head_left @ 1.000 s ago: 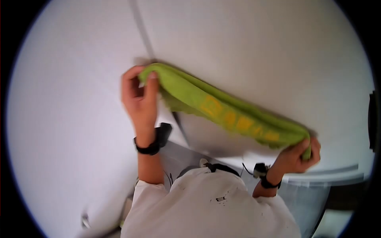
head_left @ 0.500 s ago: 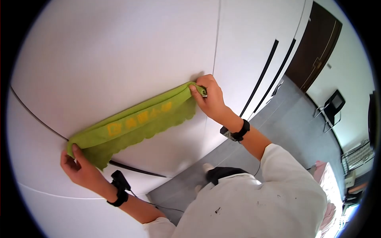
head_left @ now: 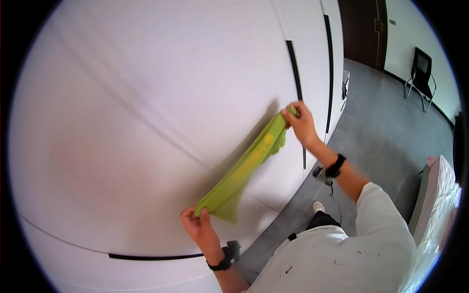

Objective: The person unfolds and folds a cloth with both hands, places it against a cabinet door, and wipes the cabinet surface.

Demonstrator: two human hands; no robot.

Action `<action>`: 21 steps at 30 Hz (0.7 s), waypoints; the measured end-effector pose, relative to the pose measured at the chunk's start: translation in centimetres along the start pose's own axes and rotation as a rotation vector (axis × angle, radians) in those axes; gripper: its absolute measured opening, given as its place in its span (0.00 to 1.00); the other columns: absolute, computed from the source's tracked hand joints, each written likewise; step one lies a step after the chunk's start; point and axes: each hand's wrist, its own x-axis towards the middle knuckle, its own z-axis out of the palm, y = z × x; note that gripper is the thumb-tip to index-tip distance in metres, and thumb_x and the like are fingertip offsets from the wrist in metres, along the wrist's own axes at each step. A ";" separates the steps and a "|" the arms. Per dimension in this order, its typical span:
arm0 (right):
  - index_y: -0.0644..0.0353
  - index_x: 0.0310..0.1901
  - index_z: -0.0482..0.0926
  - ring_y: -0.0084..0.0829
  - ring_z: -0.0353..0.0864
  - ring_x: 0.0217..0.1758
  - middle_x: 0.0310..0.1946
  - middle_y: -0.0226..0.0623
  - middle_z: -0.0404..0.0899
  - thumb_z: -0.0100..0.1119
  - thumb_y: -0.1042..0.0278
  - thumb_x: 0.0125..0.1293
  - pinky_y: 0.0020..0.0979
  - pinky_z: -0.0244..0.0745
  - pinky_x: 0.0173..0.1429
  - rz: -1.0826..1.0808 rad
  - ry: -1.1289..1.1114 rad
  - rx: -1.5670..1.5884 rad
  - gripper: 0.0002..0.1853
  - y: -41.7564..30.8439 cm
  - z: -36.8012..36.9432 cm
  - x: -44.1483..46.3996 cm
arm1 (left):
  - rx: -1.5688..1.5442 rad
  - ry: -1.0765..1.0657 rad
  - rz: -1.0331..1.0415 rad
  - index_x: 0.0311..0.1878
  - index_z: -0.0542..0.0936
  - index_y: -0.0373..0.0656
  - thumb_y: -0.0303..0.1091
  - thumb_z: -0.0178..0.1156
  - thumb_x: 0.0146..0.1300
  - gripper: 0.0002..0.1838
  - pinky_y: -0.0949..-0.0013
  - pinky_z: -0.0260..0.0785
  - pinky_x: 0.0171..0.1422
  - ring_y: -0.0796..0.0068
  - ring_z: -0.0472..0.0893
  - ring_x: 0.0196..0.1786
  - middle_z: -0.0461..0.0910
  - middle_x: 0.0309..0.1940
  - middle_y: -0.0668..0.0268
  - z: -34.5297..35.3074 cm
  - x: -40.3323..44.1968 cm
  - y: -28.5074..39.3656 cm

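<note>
I hold the cloth (head_left: 240, 171) stretched on a slant in front of the white door (head_left: 132, 146); whether it touches the door, I cannot tell. My left hand (head_left: 199, 227) is closed in a pinch on its lower end, and my right hand (head_left: 304, 128) pinches the upper end, fingers bent, just beside the black handle (head_left: 295, 71). Each grip takes only a small part, so in my judgement an end could slip out if I pull too hard. The loose edge hangs free, and it could fold under or twist if my hands come closer together. The strap (head_left: 226, 259) on my left wrist is near the lower handle (head_left: 156, 257) and might knock it. On the cloth there is yellow writing (head_left: 251, 157), but it is too blurred to read. The small dark marks on my shirt (head_left: 337, 259) I also cannot read. I see no brand.
</note>
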 end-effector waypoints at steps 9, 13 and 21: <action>0.62 0.42 0.73 0.17 0.72 0.30 0.29 0.28 0.74 0.65 0.65 0.61 0.21 0.70 0.35 -0.317 0.166 -0.052 0.14 -7.2 -5.1 17.1 | -0.093 -0.273 -0.127 0.53 0.66 0.39 0.31 0.60 0.64 0.18 0.70 0.71 0.54 0.74 0.77 0.47 0.76 0.45 0.63 15.3 3.1 -2.5; 0.60 0.43 0.72 0.19 0.69 0.29 0.28 0.29 0.74 0.60 0.67 0.65 0.23 0.69 0.35 -0.373 0.109 -0.069 0.10 -7.4 -3.4 18.2 | 0.144 -0.176 -0.100 0.55 0.70 0.36 0.33 0.62 0.64 0.20 0.71 0.71 0.53 0.75 0.77 0.47 0.77 0.44 0.64 16.1 2.9 -4.2; 0.60 0.45 0.71 0.20 0.68 0.29 0.30 0.31 0.73 0.52 0.74 0.68 0.23 0.66 0.34 -0.519 0.201 -0.317 0.06 -7.3 -2.3 18.7 | 0.292 -0.206 -0.175 0.52 0.73 0.35 0.32 0.61 0.64 0.16 0.76 0.68 0.44 0.80 0.75 0.38 0.77 0.39 0.67 14.5 2.0 -6.9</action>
